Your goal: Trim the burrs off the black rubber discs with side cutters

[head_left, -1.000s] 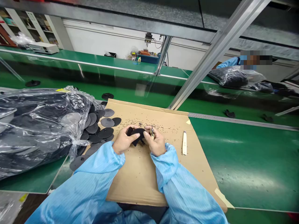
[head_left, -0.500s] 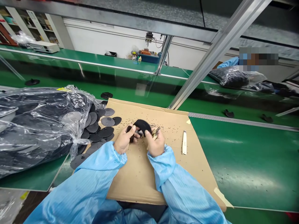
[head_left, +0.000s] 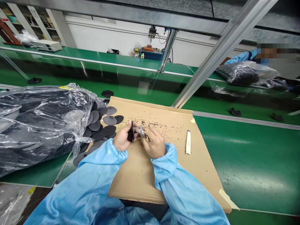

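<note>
My left hand (head_left: 122, 136) grips a round black plastic disc (head_left: 132, 131), held upright and nearly edge-on to me. Short pegs seem to stick out from its right face. Curled around a small shiny metal clipper (head_left: 143, 133), my right hand (head_left: 154, 142) keeps the tool close against that face. Fingers hide much of the clipper, so I cannot tell whether its jaws touch the disc. Both hands are above a brown cardboard sheet (head_left: 140, 175) scattered with tiny black bits (head_left: 153, 124).
Loose black discs (head_left: 109, 130) lie in a pile at left, beside a large clear bag (head_left: 47, 125) of dark parts. A cream-handled tool (head_left: 188, 142) rests on the cardboard's right side. A metal post (head_left: 225, 53) slants down behind. Another person's blue sleeve (head_left: 241, 57) shows far right.
The black disc has turned from a curved, broader view to nearly edge-on. My right hand has let go of its rim and brought the clipper leftward to its face.
</note>
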### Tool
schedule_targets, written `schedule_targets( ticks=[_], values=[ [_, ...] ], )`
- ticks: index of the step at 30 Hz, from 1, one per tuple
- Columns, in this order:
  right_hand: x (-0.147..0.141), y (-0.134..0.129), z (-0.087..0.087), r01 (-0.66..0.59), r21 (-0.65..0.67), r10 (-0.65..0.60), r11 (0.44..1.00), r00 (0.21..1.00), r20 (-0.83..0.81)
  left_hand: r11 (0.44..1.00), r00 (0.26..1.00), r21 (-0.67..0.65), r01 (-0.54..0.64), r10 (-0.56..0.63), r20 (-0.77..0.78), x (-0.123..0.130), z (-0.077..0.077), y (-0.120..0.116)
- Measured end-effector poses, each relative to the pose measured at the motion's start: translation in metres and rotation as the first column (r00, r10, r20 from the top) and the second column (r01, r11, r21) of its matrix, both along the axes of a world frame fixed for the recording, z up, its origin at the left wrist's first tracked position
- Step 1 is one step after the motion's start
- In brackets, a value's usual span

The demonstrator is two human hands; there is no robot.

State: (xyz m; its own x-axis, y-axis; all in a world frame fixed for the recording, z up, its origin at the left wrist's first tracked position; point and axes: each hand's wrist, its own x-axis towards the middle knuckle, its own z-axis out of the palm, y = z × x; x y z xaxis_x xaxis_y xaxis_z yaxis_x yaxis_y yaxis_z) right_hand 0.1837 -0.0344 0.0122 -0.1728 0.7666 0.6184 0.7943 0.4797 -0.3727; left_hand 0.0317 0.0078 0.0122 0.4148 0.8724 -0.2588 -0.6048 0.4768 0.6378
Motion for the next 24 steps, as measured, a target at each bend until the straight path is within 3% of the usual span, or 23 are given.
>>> schedule_targets(
  ticks=[3,7,24],
  values=[
    [0.0043,0.0039,-0.0048,0.061,-0.046,-0.052,0.997,0.984,0.171,0.996,0.995,0.056,-0.067,0.071,-0.066,0.001,0.0006,0.0002],
    [0.0036,0.0035,-0.0058,0.086,-0.084,-0.06,0.993,0.959,0.279,0.995,0.992,0.08,-0.065,0.073,-0.098,0.0022,0.0024,-0.0006],
    [0.0009,-0.0001,0.0,0.159,-0.098,-0.109,0.982,0.913,0.394,0.993,0.985,0.108,-0.043,0.06,-0.164,0.0019,0.0046,-0.0021]
  ],
)
